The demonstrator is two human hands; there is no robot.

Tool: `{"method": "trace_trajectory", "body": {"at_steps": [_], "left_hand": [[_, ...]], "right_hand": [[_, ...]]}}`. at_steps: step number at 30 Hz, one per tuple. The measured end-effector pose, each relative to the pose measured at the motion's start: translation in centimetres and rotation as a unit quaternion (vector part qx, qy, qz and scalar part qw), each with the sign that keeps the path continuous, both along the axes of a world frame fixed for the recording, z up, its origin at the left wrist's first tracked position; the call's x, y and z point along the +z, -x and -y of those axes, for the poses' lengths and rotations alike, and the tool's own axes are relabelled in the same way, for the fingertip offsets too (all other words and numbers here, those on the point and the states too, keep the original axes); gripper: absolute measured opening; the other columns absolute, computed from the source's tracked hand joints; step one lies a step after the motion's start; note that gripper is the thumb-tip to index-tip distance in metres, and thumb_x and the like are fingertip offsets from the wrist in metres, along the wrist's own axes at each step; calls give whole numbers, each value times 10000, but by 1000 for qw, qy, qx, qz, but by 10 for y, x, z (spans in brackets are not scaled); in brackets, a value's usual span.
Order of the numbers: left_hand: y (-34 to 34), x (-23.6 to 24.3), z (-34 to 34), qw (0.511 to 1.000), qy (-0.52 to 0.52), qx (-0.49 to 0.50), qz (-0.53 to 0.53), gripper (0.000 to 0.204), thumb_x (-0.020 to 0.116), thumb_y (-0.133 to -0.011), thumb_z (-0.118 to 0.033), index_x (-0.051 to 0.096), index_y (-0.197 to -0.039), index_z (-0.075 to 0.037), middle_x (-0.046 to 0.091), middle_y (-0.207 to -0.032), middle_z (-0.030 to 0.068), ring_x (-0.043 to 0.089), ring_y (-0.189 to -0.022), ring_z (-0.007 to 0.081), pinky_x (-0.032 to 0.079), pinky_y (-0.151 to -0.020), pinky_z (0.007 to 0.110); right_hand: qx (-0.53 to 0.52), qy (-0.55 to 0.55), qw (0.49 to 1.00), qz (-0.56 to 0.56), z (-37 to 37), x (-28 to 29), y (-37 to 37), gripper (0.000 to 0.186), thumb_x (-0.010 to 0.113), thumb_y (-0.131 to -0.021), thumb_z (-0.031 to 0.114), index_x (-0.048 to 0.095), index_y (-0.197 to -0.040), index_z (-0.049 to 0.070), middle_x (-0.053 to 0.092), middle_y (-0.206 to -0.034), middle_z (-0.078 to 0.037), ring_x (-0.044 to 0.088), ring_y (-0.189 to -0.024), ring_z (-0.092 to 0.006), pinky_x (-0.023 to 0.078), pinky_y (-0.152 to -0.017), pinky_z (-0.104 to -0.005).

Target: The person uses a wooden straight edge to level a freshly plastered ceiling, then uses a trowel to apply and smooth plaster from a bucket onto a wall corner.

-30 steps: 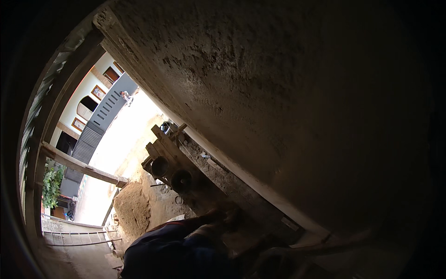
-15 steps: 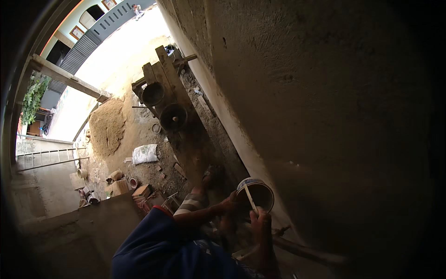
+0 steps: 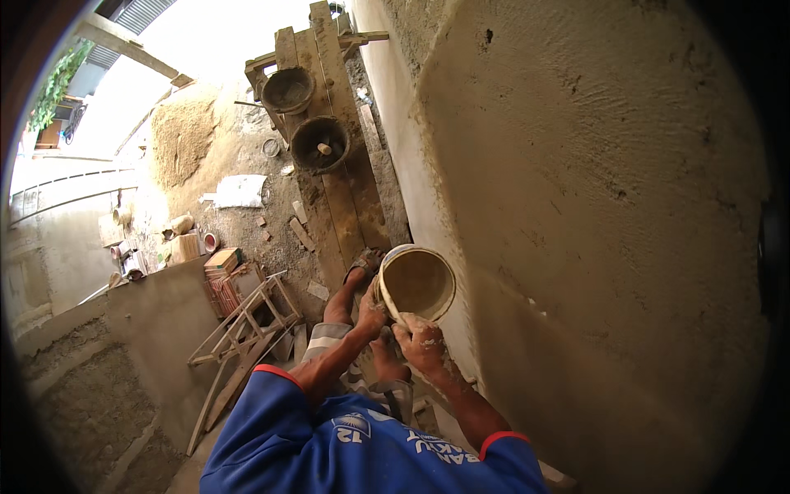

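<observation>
I grip a round bucket (image 3: 418,281), its inside dull tan, above the wooden plank platform (image 3: 354,206). My left hand (image 3: 370,309) is closed at its left side. My right hand (image 3: 418,342) is closed at the near rim, where a pale strip runs, perhaps the handle. My sandalled foot (image 3: 362,265) rests on the planks below. Beyond it on the planks stand two dark rubber tubs: a nearer one (image 3: 309,148) with a pale piece inside and a farther one (image 3: 288,89), both coated with grey material.
A rough plastered wall (image 3: 592,206) rises close on my right. Below left are a wooden frame (image 3: 247,325), stacked reddish tiles (image 3: 220,280), a white sack (image 3: 240,192), a sand heap (image 3: 181,136), rubble and a low wall (image 3: 140,329). A railing (image 3: 70,177) stands farther left.
My view has swung downward and the picture has brightened. The bucket, out of sight at first, now sits centrally between my hands, higher in the picture than half a second ago.
</observation>
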State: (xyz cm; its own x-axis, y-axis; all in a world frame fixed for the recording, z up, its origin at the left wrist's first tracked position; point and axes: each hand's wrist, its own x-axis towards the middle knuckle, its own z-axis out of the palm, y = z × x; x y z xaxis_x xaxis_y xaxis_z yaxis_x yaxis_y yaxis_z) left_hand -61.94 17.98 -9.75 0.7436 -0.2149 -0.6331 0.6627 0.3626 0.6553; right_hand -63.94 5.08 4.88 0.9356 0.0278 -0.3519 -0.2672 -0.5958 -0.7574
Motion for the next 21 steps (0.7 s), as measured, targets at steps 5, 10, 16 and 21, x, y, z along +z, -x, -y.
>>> {"method": "trace_trajectory", "body": {"at_steps": [5,10,16,21], "left_hand": [[-32,6,-35,996,-55,8,76,554,639,-861,-89,418,-1366,-34,560,-1247,78,567,-1028,152,471,-901,287],[-40,-25,-55,991,-131,-25,-9,615,676,-802,-84,429,-1365,-86,577,-1221,78,574,-949,145,504,-817,294],[-51,-36,-54,992,-118,31,29,528,660,-833,-198,491,-1314,-62,597,-1208,88,575,-1046,211,462,-890,329],[-54,-64,-67,959,-265,-58,-79,483,639,-773,-255,553,-1240,-168,660,-1037,180,628,-981,344,479,-865,405]], "right_hand": [[-40,-30,992,119,-6,-22,-25,381,643,-803,126,590,-1142,-40,620,-1053,-235,590,-981,-393,467,-848,-449],[-160,110,981,20,17,-52,-55,776,659,-800,132,250,-1444,-8,444,-1300,-263,449,-1168,-409,361,-999,-457],[-139,38,989,-19,8,-83,-88,844,617,-786,24,129,-1474,-7,293,-1454,-292,313,-1354,-387,297,-1099,-409],[-116,-1,993,18,0,-94,-116,821,544,-762,-65,149,-1477,10,387,-1403,-285,422,-1286,-387,361,-1060,-390]]}}
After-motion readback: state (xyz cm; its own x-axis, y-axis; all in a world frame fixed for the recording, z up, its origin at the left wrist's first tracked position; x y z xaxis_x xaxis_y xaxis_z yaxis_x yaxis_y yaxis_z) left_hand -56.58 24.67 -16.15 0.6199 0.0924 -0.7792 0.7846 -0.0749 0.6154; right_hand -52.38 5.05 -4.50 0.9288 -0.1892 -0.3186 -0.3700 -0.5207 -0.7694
